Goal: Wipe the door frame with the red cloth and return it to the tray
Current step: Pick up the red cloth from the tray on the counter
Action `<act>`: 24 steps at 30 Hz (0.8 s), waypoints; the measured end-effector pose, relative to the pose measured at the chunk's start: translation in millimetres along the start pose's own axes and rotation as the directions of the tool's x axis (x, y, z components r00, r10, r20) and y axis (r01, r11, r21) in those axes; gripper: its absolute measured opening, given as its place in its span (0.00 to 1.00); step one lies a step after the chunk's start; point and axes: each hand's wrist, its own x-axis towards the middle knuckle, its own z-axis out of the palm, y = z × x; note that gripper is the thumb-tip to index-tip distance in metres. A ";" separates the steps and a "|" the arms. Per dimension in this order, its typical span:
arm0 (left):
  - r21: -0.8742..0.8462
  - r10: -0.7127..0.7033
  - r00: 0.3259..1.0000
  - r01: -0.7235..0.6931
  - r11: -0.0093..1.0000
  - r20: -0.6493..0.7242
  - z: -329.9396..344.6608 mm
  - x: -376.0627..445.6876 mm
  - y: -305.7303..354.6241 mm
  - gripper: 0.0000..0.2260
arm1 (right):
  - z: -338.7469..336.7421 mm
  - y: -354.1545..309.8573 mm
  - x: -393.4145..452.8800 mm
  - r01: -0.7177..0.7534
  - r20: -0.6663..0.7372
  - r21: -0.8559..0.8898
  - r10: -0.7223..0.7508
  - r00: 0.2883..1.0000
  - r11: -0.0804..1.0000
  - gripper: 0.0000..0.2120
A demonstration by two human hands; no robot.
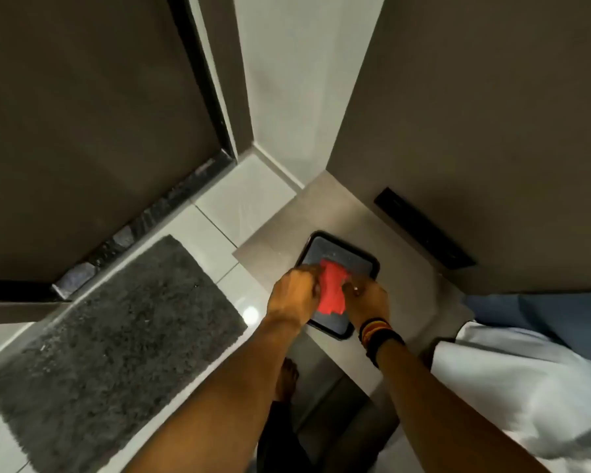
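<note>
A crumpled red cloth [331,291] is held between both hands just over a dark rectangular tray [347,249] that sits on a beige low surface. My left hand [292,297] pinches the cloth's left side. My right hand [367,300], with dark and orange bands at the wrist, grips its right side. Whether the cloth touches the tray bottom I cannot tell. The dark door frame [207,87] runs up the left of the view beside a brown door.
A grey shaggy mat [116,332] lies on the white tiled floor at the left, against a dark stone threshold [144,220]. A black slot-like fitting [423,228] sits on the wall at right. White bedding [519,387] lies at lower right. A bare foot [287,377] is below.
</note>
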 end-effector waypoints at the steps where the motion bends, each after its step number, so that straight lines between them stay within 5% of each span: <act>1: -0.036 -0.049 0.999 0.049 0.998 -0.001 18.1 13.8 -4.4 0.19 | 12.0 16.3 14.9 -0.078 0.015 0.062 0.077 0.997 0.995 0.06; 5: -0.143 -0.223 0.974 0.218 0.965 -0.026 58.9 52.9 -15.4 0.16 | 44.7 42.9 52.4 -0.250 0.066 0.190 0.241 0.968 0.950 0.24; 11: -0.055 -0.262 0.965 0.261 0.964 -0.028 98.1 98.3 -30.3 0.17 | 80.5 48.5 94.4 -0.342 -0.079 0.158 0.357 0.931 0.926 0.40; 18: -0.294 -0.339 0.940 0.337 0.894 0.045 91.0 107.6 -35.6 0.11 | 74.9 48.8 100.3 -0.311 -0.058 0.242 0.334 0.941 0.919 0.20; 22: -0.623 -0.378 0.926 0.294 0.725 -0.003 49.7 76.5 -31.8 0.06 | 52.8 9.3 73.9 -0.103 -0.098 0.389 0.152 0.984 0.915 0.03; 24: -0.747 -0.384 0.920 0.198 0.634 -0.082 10.1 54.2 -30.1 0.09 | 44.2 -29.5 52.8 0.007 -0.088 0.443 0.035 0.996 0.897 0.06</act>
